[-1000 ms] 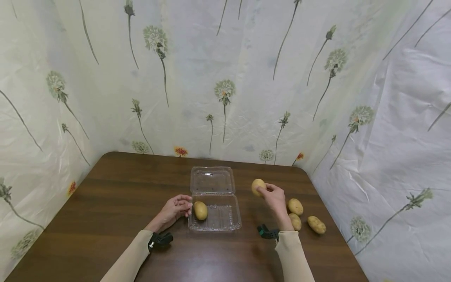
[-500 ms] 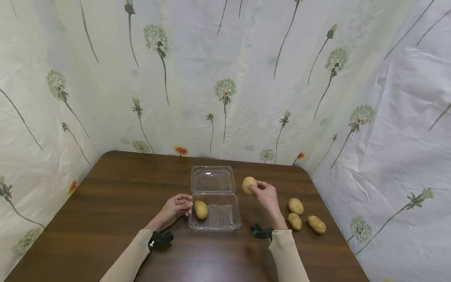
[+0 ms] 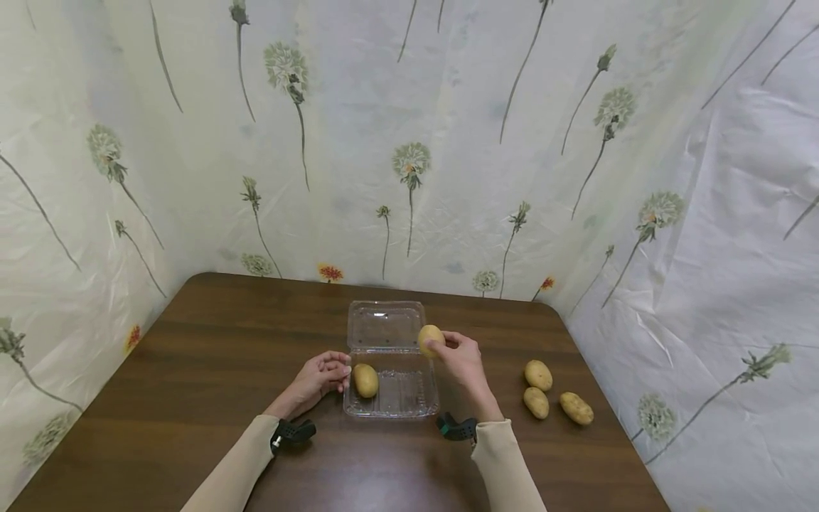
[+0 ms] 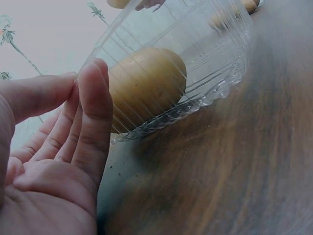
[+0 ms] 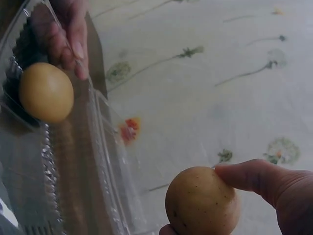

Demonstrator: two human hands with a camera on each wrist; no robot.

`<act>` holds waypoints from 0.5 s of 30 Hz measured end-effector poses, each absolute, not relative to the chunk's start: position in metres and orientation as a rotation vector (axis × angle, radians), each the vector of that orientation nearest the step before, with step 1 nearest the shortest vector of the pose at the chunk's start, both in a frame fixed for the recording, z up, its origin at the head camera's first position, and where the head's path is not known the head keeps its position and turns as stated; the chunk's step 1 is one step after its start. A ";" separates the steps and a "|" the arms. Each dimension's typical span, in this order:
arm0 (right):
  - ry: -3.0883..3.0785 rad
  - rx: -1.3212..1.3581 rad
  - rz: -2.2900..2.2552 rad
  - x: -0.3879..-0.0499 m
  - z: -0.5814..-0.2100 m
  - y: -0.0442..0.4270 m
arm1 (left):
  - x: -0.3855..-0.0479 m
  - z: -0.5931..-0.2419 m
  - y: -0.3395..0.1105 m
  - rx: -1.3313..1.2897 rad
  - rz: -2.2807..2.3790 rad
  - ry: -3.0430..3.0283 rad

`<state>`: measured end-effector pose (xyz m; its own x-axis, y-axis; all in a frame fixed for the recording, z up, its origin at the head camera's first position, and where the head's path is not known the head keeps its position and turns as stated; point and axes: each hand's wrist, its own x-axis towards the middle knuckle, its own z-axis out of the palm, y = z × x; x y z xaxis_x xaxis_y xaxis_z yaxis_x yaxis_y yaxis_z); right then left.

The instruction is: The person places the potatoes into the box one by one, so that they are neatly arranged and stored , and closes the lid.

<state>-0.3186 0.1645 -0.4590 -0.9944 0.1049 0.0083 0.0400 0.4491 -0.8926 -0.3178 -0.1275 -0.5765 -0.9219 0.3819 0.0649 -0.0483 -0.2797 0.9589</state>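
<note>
A clear plastic clamshell container (image 3: 402, 395) lies open on the table, its lid (image 3: 386, 326) folded back toward the wall. One potato (image 3: 366, 381) sits inside at the left end. My left hand (image 3: 318, 382) pinches the container's left rim between thumb and fingers, which the left wrist view shows close up. Above the right edge of the container, near the hinge, my right hand (image 3: 463, 361) holds another potato (image 3: 431, 341) between thumb and fingers. In the right wrist view that held potato (image 5: 203, 200) shows small dark specks, with the thumb on it.
To the right on the brown wooden table (image 3: 256, 320) lie three more potatoes: one at the back (image 3: 538, 375), one in front of it (image 3: 536, 402), and a longer potato (image 3: 576, 409) farther right. A flower-patterned sheet (image 3: 409, 142) hangs behind the table.
My right hand has carried its potato leftward from near the loose potatoes to above the container's right edge. The left hand and the container have stayed in place.
</note>
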 end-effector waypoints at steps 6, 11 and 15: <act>-2.678 -0.065 1.588 -0.313 -0.465 0.150 | -0.318 -0.575 -0.127 0.422 2.277 1.706; -2.704 -0.020 1.576 -0.311 -0.469 0.143 | -0.317 -0.575 -0.127 0.421 2.291 1.694; -2.718 -0.002 1.569 -0.309 -0.471 0.138 | -0.317 -0.575 -0.127 0.419 2.296 1.680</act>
<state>-0.3091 0.1378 -0.4707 -1.0000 0.0028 0.0017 0.0000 0.5001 -0.8660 -0.3173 -0.1269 -0.5746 -0.9232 0.3770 0.0751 -0.0425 -0.2942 0.9548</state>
